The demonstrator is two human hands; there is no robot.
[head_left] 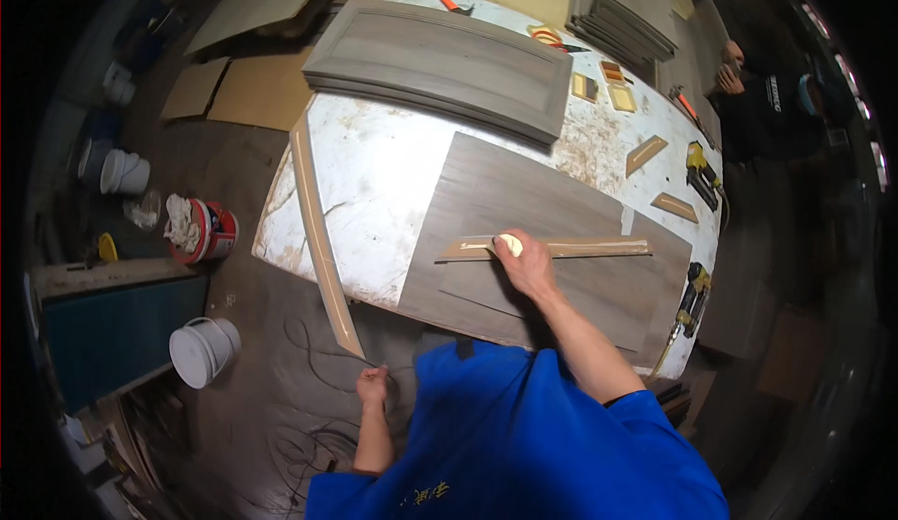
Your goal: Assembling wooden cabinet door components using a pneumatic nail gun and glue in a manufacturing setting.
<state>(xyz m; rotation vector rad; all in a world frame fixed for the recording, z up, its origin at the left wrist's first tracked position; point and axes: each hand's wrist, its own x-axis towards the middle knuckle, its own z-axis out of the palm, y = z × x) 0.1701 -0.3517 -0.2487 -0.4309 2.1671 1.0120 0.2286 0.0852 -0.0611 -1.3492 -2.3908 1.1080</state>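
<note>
My right hand (pixel 529 266) is closed round a pale yellow glue bottle (pixel 512 244) over a mitred wooden strip (pixel 585 249). Whitish glue runs along parts of that strip, which lies across a grey-brown wooden panel (pixel 524 202). My fingers hide the bottle's tip. Down at my left side, my left hand (pixel 372 386) is closed just below the lower end of a longer mitred strip (pixel 318 216); what it holds, if anything, does not show. This longer strip also bears a pale line and reaches past the table's edge.
Framed grey panels (pixel 435 62) are stacked at the back of the white table (pixel 365 155). Two short strips (pixel 645 155), yellow-black nail guns (pixel 700 169) and a hammer (pixel 690 108) lie right. Buckets (pixel 204 352) and a cable (pixel 304 436) occupy the left floor. Another person (pixel 762 99) is far right.
</note>
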